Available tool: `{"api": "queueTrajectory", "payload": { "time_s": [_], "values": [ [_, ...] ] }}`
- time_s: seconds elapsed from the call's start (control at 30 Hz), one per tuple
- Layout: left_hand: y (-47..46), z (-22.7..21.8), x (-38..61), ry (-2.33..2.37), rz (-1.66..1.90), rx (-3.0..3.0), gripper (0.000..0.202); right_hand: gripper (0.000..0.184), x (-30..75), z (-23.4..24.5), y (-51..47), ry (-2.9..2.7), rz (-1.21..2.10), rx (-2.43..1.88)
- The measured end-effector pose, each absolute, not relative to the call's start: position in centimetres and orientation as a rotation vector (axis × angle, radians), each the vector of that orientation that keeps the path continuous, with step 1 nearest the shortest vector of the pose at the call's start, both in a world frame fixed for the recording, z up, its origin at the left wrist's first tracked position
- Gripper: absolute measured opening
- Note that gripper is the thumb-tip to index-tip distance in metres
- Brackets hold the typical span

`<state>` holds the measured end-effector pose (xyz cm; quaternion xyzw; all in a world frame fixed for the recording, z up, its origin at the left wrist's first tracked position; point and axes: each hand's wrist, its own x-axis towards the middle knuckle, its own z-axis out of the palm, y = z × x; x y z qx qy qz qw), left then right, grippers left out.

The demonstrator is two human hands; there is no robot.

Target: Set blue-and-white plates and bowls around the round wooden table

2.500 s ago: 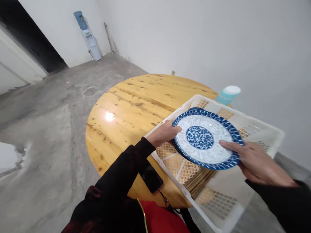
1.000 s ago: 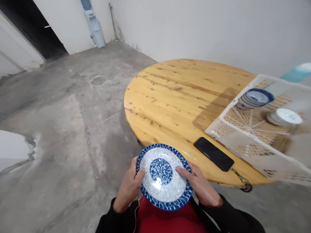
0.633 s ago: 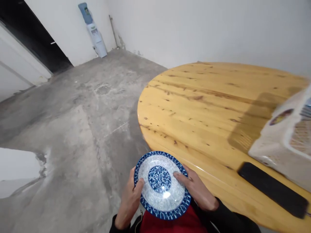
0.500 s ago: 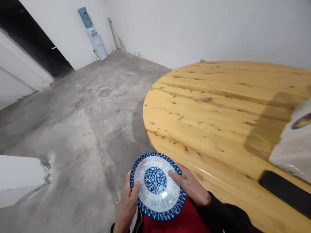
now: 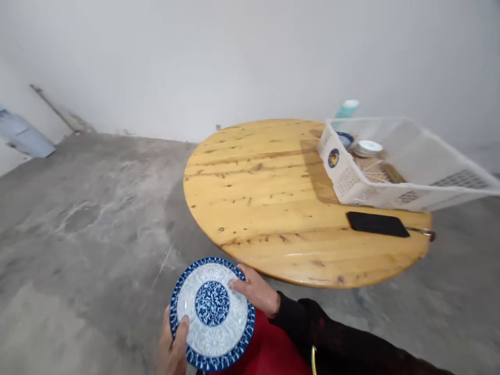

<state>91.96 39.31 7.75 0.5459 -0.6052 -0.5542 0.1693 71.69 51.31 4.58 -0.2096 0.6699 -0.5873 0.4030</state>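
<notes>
The view has swung, bringing more of the crate (image 5: 349, 181) in at right; the plate (image 5: 212, 304), lower centre-left of frame, remains pinched between left hand (image 5: 174, 341) and right hand (image 5: 258, 292), thumbs on its face; it is thus outside the crate, not set down.

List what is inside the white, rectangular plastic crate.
A round blue-rimmed dish, stacked round white dishes and a long brown bundle show. The crate hides the first dish's lower side behind one wall.

Round wooden table (image 5: 250, 208), glossy; white plastic basket (image 5: 349, 182) overhanging right edge; black phone (image 5: 377, 224) just beside basket.
</notes>
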Motion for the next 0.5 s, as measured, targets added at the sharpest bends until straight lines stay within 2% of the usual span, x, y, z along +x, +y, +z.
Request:
{"api": "queueTrajectory", "payload": {
  "time_s": [0.27, 0.5],
  "values": [
    [29.9, 7.6, 87.5, -2.010, -1.972, 1.154, 0.070, 0.033, 73.5, 6.0, 48.2, 1.767, -1.798, -0.170],
    [25.4, 6.5, 78.4, -2.276, -2.119, 0.842, 0.066, 0.030, 69.4, 3.9, 46.0, 1.873, -1.877, 0.216]
  ]
}}
